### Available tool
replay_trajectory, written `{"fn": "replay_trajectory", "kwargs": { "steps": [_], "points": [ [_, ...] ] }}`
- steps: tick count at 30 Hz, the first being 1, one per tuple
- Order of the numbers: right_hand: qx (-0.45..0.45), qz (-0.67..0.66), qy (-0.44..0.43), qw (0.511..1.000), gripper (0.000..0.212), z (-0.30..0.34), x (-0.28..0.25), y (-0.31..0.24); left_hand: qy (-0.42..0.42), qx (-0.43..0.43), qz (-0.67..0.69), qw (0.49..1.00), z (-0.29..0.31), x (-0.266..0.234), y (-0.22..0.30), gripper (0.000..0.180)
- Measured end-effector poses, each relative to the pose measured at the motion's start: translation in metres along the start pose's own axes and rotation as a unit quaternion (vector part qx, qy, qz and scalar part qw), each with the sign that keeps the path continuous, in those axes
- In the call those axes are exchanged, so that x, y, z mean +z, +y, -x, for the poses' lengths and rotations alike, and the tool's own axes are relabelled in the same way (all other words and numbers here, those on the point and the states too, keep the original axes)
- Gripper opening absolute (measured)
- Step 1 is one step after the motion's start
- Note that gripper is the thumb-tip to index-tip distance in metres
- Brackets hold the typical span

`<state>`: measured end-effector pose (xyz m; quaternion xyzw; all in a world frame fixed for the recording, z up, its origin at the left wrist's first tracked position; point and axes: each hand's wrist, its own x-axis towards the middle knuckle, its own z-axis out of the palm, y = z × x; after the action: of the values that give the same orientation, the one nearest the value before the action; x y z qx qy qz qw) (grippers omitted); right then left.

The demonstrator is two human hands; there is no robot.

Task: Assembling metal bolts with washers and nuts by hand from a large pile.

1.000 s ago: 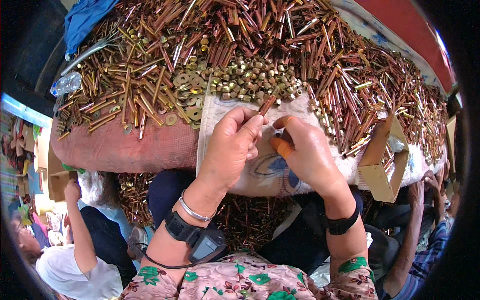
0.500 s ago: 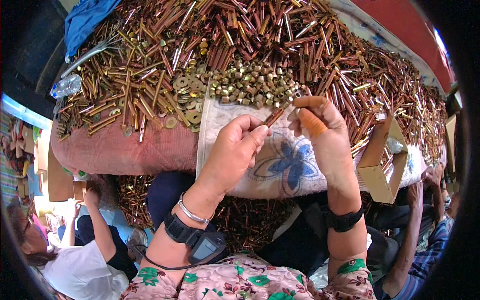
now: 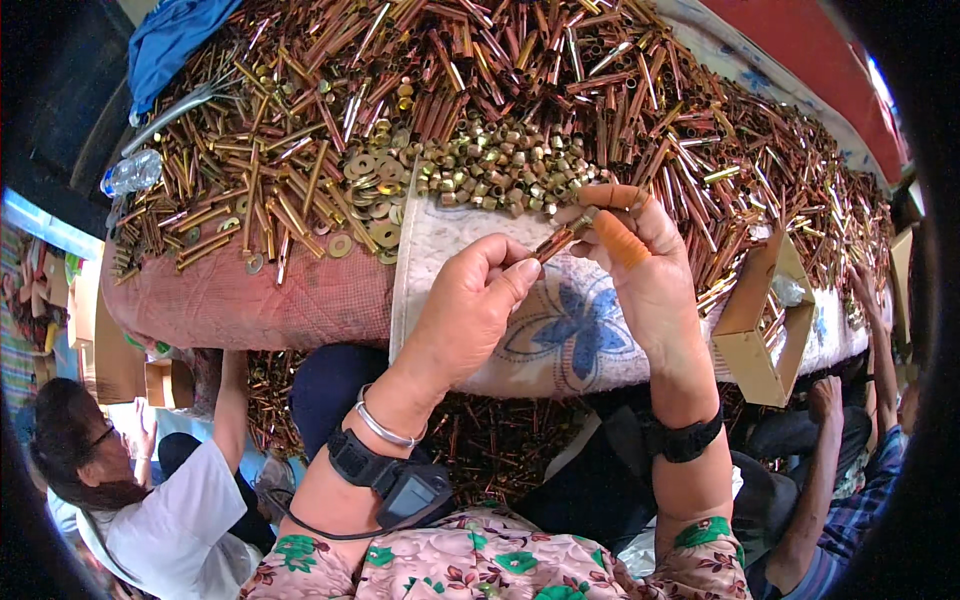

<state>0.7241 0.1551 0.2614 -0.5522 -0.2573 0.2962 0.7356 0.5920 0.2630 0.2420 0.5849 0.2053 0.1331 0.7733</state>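
Observation:
My left hand [image 3: 465, 300] is closed round a coppery metal sleeve anchor [image 3: 553, 244], which tilts up to the right over the white cloth [image 3: 440, 235]. At its far end, my right hand [image 3: 650, 270] pinches what looks like a small nut [image 3: 590, 213] between thumb and forefinger; both wear orange finger covers. The fingers partly hide that end. Just beyond the hands lies a heap of small brassy nuts [image 3: 500, 165]. Flat washers [image 3: 375, 180] sit left of it, beside loose long bolts [image 3: 290, 215]. Many coppery sleeves [image 3: 480, 85] are piled behind.
An open cardboard box [image 3: 740, 325] stands tilted at the cloth's right edge. A clear plastic bottle [image 3: 132, 173] and a blue cloth [image 3: 175, 45] lie far left. One person in a white shirt [image 3: 175, 510] sits at left; another person's arm [image 3: 815, 470] is at right.
My right fingers have come down and left onto the sleeve anchor's far end. The person at left has leaned further into view, and an arm at right has shifted.

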Motion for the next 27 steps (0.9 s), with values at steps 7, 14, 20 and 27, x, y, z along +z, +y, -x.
{"fn": "replay_trajectory", "kwargs": {
  "steps": [7,14,20,27],
  "points": [
    [0.001,0.009,0.003,1.000,0.018,0.0019,0.0013,0.0011,0.003,0.009,-0.024,1.000,0.0010,-0.0017,-0.0008,0.012],
    [-0.006,0.039,0.009,0.999,0.020,0.0026,0.0035,0.0001,0.039,0.052,-0.116,0.991,0.0029,0.0012,0.0018,0.012],
    [0.001,0.039,0.018,0.999,0.018,0.0010,0.0039,0.0015,0.057,0.034,-0.101,0.993,0.0022,0.0014,0.0057,0.011],
    [-0.009,0.048,0.027,0.998,0.017,0.0004,0.0015,0.0012,0.041,0.044,-0.120,0.991,0.0027,0.0020,0.0049,0.009]
  ]
}}
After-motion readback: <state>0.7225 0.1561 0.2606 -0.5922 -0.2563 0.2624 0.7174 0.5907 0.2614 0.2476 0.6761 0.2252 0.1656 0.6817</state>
